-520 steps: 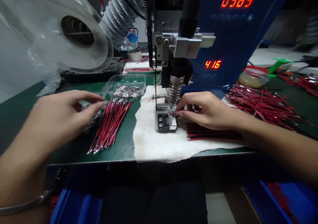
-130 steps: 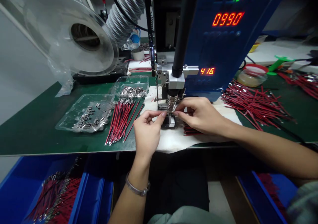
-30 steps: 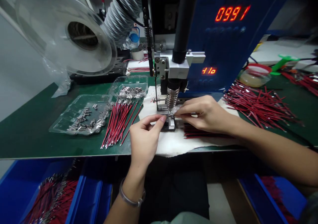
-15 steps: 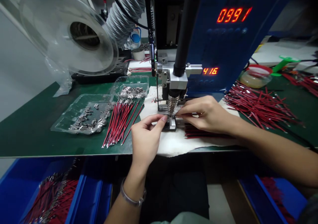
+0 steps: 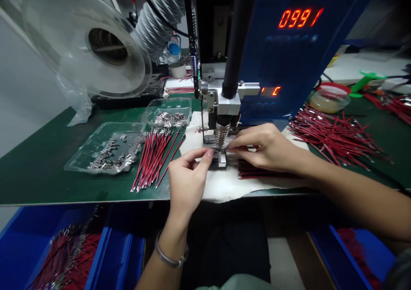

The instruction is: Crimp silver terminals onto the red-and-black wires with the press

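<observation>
Both hands meet at the small metal fixture under the machine's spring-tipped head, on a white cloth. My left hand pinches at the fixture's left side; what its fingertips hold is too small to make out. My right hand pinches from the right, fingers pressed together on a thin piece I cannot name. A bundle of red wires lies under my right wrist.
The blue machine shows 0991. Left of the cloth lie finished red wires and clear trays of metal terminals. A loose heap of red wires lies right. Blue bins sit below the bench; a clear reel stands back left.
The head has stayed low over the fixture. The lower display has gone from 416 to a partial reading. Both hands keep their pinch at the fixture with almost no movement.
</observation>
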Available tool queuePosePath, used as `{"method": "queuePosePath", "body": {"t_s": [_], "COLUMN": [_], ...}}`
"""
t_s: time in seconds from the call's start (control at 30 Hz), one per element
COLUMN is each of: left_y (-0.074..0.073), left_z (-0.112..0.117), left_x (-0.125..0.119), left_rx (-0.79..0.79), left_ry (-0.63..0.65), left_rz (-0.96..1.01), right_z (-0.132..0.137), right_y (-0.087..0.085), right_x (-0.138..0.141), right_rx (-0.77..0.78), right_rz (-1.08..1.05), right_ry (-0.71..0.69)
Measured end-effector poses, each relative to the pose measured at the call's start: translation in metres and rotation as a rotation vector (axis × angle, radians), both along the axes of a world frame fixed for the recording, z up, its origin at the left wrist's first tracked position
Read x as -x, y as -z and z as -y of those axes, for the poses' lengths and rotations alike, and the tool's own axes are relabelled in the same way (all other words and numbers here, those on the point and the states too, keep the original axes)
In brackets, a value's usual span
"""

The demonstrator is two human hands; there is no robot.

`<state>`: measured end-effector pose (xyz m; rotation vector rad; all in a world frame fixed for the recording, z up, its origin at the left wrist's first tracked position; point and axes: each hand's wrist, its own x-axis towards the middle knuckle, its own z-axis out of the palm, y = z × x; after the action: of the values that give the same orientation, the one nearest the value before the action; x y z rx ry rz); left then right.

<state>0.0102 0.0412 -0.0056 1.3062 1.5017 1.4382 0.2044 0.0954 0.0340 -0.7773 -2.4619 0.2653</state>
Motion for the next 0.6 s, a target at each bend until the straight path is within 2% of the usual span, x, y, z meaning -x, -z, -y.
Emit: {"method": "queuePosePath", "body": {"t_s": [0.6], "left_y": [-0.0017], "left_z": [0.0006], "left_x": [-0.002], "left_rx": [-0.015], "left_ry": [-0.008], "left_rz": [0.031], "right_z": [0.0], "right_y": [-0.0001], "right_x": [-0.0004], "right_rx": [-0.025], "right_rz": [0.019], "right_ry": [-0.008]}}
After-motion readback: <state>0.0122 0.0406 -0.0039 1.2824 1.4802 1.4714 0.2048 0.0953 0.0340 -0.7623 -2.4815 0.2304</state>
